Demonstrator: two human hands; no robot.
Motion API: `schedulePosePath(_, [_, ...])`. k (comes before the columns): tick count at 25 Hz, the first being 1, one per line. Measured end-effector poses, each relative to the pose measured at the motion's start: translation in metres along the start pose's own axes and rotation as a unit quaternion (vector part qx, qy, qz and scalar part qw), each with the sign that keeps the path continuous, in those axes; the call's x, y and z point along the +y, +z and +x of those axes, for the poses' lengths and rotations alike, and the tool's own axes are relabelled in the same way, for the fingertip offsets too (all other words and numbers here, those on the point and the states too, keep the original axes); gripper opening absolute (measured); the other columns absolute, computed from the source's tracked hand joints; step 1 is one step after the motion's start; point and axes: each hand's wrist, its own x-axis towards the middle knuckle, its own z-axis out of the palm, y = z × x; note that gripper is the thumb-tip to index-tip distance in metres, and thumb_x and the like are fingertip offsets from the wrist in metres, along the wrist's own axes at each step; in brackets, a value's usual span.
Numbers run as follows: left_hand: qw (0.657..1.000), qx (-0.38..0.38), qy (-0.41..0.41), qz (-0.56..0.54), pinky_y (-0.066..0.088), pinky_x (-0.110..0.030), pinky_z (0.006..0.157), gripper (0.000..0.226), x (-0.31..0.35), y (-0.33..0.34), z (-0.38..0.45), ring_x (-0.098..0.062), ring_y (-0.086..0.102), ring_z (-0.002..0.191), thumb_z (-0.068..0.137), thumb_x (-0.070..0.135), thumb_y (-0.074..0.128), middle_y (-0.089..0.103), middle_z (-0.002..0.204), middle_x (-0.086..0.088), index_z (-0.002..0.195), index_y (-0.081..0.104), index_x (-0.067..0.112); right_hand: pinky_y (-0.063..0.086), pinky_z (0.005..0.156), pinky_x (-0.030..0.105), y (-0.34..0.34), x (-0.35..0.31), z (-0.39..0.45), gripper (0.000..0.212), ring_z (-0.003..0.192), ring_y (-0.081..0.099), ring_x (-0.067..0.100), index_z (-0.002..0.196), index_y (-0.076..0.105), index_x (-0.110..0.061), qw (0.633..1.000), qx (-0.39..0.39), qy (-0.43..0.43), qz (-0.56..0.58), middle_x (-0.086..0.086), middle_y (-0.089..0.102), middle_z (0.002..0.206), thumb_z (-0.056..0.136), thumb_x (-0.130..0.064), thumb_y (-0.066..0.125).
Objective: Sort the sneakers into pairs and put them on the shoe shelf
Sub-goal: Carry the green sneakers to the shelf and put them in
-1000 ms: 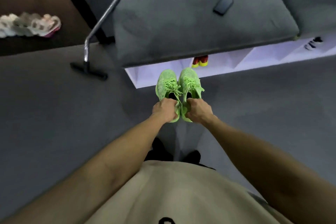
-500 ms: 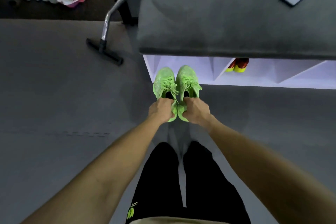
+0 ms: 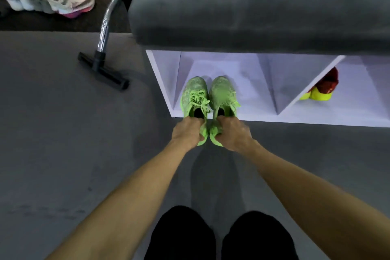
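While the left hand (image 3: 186, 133) grips one green sneaker (image 3: 195, 99) by its heel, the right hand (image 3: 232, 133) grips the other green sneaker (image 3: 222, 96). Both toes point into the white shoe shelf (image 3: 263, 120).

Open leftmost compartment (image 3: 242, 74) of the white shoe shelf (image 3: 162, 82), grey cushioned top (image 3: 253, 6) overhanging above.

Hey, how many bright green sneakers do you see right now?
2. The left green sneaker is gripped by the left hand, the right green sneaker by the right hand, side by side at the white shoe shelf. Others may be hidden.
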Motion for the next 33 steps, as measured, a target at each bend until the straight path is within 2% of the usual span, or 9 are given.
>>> schedulePosePath(4, [0.999, 0.047, 0.008, 0.006, 0.049, -0.036, 0.086, 0.051, -0.020, 0.023, 0.073, -0.031, 0.059, 0.110, 0.080, 0.028, 0.076, 0.061, 0.120, -0.009, 0.128, 0.058, 0.024, 0.041, 0.067, 0.031, 0.033, 0.017, 0.071, 0.034, 0.095, 0.062, 0.033, 0.108, 0.054, -0.019, 0.999, 0.037, -0.005, -0.008, 0.009, 0.063, 0.101, 0.076, -0.021, 0.063])
schedulePosePath(10, [0.995, 0.102, 0.000, 0.011, 0.050, -0.034, 0.087, 0.048, -0.047, 0.033, 0.160, -0.030, 0.062, 0.107, 0.080, 0.028, 0.077, 0.064, 0.118, -0.008, 0.125, 0.060, 0.026, 0.048, 0.076, 0.032, 0.059, 0.020, 0.169, 0.042, 0.101, 0.062, 0.032, 0.115, 0.054, -0.024, 0.996, 0.085, -0.019, -0.015, 0.009, 0.065, 0.109, 0.074, -0.023, 0.065])
schedulePosePath(15, [0.994, 0.110, 0.005, 0.012, 0.048, -0.032, 0.087, 0.051, -0.062, 0.027, 0.211, -0.027, 0.059, 0.113, 0.082, 0.030, 0.074, 0.062, 0.125, -0.003, 0.130, 0.056, 0.028, 0.048, 0.082, 0.032, 0.069, 0.023, 0.220, 0.043, 0.108, 0.059, 0.031, 0.121, 0.051, -0.023, 0.997, 0.062, -0.033, -0.033, 0.008, 0.061, 0.117, 0.079, -0.026, 0.062])
schedulePosePath(20, [0.989, 0.099, 0.023, 0.103, 0.049, -0.035, 0.094, 0.048, -0.067, 0.011, 0.255, -0.026, 0.056, 0.118, 0.085, 0.030, 0.070, 0.060, 0.127, -0.006, 0.128, 0.053, 0.016, 0.044, 0.078, 0.032, 0.059, 0.018, 0.258, 0.037, 0.107, 0.058, 0.033, 0.112, 0.055, -0.018, 0.997, 0.050, -0.050, -0.006, 0.010, 0.059, 0.116, 0.077, -0.024, 0.064])
schedulePosePath(22, [0.985, 0.103, 0.031, 0.131, 0.045, -0.036, 0.098, 0.046, -0.069, 0.010, 0.267, -0.026, 0.053, 0.121, 0.086, 0.028, 0.067, 0.058, 0.129, -0.007, 0.127, 0.051, 0.014, 0.044, 0.078, 0.032, 0.055, 0.017, 0.268, 0.035, 0.107, 0.057, 0.033, 0.109, 0.055, -0.016, 0.998, 0.045, -0.054, -0.003, 0.011, 0.059, 0.116, 0.076, -0.023, 0.065])
schedulePosePath(24, [0.983, 0.116, 0.027, 0.138, 0.038, -0.037, 0.105, 0.049, -0.068, 0.013, 0.270, -0.027, 0.043, 0.128, 0.088, 0.027, 0.064, 0.047, 0.136, -0.008, 0.131, 0.045, 0.014, 0.044, 0.078, 0.031, 0.052, 0.017, 0.271, 0.035, 0.108, 0.057, 0.032, 0.108, 0.054, -0.015, 0.997, 0.045, -0.057, -0.003, 0.012, 0.058, 0.116, 0.076, -0.024, 0.067])
schedulePosePath(26, [0.979, 0.153, 0.006, 0.134, 0.033, -0.038, 0.105, 0.054, -0.067, 0.017, 0.264, -0.027, 0.034, 0.130, 0.087, 0.030, 0.065, 0.035, 0.138, -0.008, 0.132, 0.038, 0.016, 0.044, 0.080, 0.032, 0.052, 0.017, 0.269, 0.042, 0.113, 0.054, 0.031, 0.112, 0.051, -0.014, 0.997, 0.049, -0.058, -0.006, 0.012, 0.055, 0.120, 0.076, -0.026, 0.068])
schedulePosePath(29, [0.972, 0.202, 0.005, 0.121, 0.036, -0.041, 0.100, 0.064, -0.067, 0.024, 0.248, -0.026, 0.031, 0.128, 0.082, 0.036, 0.070, 0.029, 0.138, -0.006, 0.131, 0.032, 0.020, 0.046, 0.092, 0.039, 0.055, 0.015, 0.255, 0.069, 0.125, 0.038, 0.030, 0.127, 0.043, -0.012, 0.995, 0.076, -0.066, 0.014, 0.010, 0.042, 0.131, 0.072, -0.037, 0.076])
schedulePosePath(33, [0.987, 0.145, 0.002, 0.065, 0.040, -0.045, 0.098, 0.084, -0.065, 0.025, 0.195, -0.028, 0.030, 0.132, 0.078, 0.034, 0.074, 0.017, 0.146, -0.005, 0.141, 0.021, 0.022, 0.041, 0.099, 0.043, 0.044, 0.011, 0.210, 0.085, 0.133, 0.025, 0.025, 0.135, 0.032, -0.017, 0.994, 0.076, -0.061, 0.043, 0.002, 0.031, 0.143, 0.068, -0.041, 0.079])
